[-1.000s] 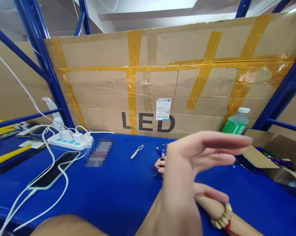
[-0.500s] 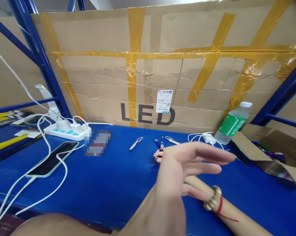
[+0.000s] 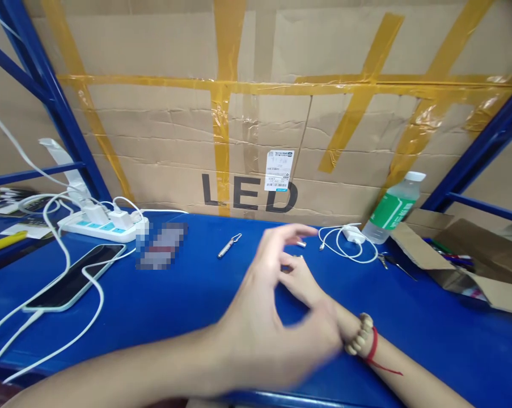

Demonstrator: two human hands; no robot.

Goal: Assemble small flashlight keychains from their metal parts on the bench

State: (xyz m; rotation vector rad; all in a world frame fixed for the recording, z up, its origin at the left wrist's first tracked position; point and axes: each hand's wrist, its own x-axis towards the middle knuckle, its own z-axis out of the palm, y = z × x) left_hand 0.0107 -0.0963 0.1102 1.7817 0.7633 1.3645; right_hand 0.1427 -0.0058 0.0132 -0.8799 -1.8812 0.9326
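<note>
My left hand reaches in from the lower left, large and close, slightly smeared by motion. Its thumb and fingers stand apart in a curve, with nothing seen between them. Beyond it is my right hand, with a bead bracelet and a red string at the wrist. Its fingers are curled, but their tips are hidden behind my left hand, so I cannot make out what they hold. Left of both hands, a small silver pen-shaped tool with a clip ring lies on the blue table. A silver end shows beside my left fingers.
To the left are a phone, white cables and a power strip. A charger with cable, a green-labelled bottle, keys and an open carton stand right. A large taped cardboard box backs the table.
My left hand has swung left and downward, with its thumb now in view. The small dark piece seen in my right fingers is hidden now, as is the blue one nearby. The view has shifted slightly.
</note>
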